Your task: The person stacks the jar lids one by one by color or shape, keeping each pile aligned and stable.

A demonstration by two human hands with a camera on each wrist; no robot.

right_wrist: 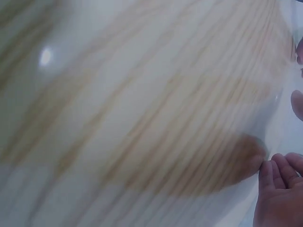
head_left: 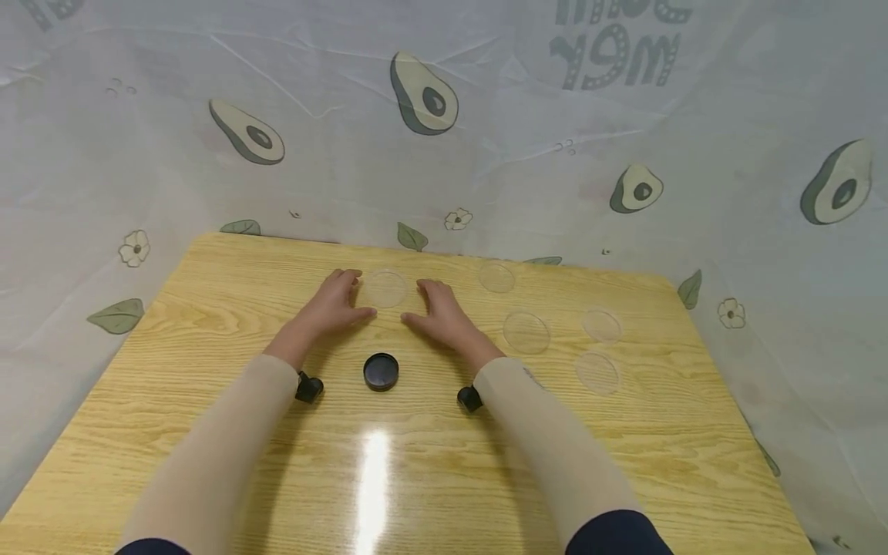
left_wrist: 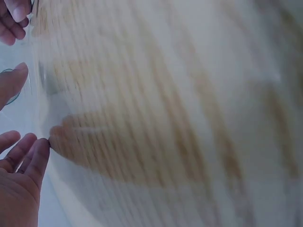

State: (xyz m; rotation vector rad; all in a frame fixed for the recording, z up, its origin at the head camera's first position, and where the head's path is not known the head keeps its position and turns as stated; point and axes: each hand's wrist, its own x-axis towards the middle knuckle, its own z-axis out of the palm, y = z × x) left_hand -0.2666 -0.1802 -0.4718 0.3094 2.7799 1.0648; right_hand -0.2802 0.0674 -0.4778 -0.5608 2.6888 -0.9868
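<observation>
A clear round disc (head_left: 385, 288) lies flat on the wooden table toward its far edge. On its left side rests my left hand (head_left: 336, 304), fingers loosely bent and thumb apart, with a gap to the disc. My right hand (head_left: 446, 317) mirrors it on the right, also holding nothing. In the left wrist view the fingertips (left_wrist: 46, 143) of the left hand meet the tabletop. The right wrist view has the right hand's fingertips (right_wrist: 265, 166) down on the wood too. Nearer to me, between the forearms, sits a shallow black round cap (head_left: 381, 371).
Several more clear discs lie to the right: one disc (head_left: 496, 277) near the far edge, another disc (head_left: 526, 332) beside the right wrist, and a pair (head_left: 597, 373) farther right. A patterned white cloth (head_left: 513, 177) rises behind the wooden table (head_left: 229, 308).
</observation>
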